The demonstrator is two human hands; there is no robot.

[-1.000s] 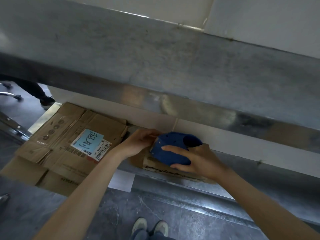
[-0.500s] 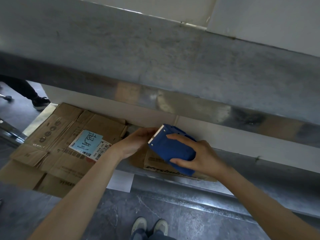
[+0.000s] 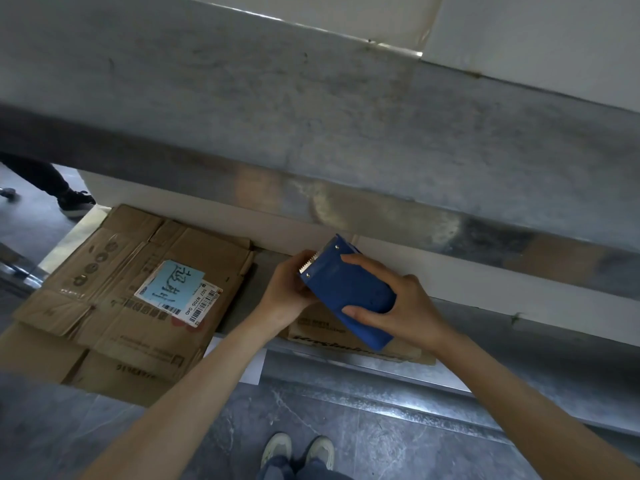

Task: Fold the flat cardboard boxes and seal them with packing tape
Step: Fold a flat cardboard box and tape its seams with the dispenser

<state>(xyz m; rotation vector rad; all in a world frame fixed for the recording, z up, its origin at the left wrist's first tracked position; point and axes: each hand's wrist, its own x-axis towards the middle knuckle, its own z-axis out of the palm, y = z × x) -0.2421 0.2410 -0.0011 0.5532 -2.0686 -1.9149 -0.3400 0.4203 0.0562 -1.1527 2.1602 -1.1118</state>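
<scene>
The blue tape dispenser (image 3: 349, 299) is held above a small flattened cardboard box (image 3: 329, 336), serrated blade pointing up and left. The right hand (image 3: 412, 313) grips its body, thumb and fingers wrapped around it. The left hand (image 3: 287, 296) curls around the blade end; its fingertips are hidden. A stack of flattened cardboard boxes (image 3: 114, 306) with a shipping label (image 3: 178, 292) lies to the left.

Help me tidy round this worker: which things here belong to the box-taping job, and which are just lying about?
Job: blue tape dispenser, gripped by right hand, left hand at its toothed end; flattened cardboard boxes; printed cardboard under it.
Lying about: white sheet; another person's black shoe.
</scene>
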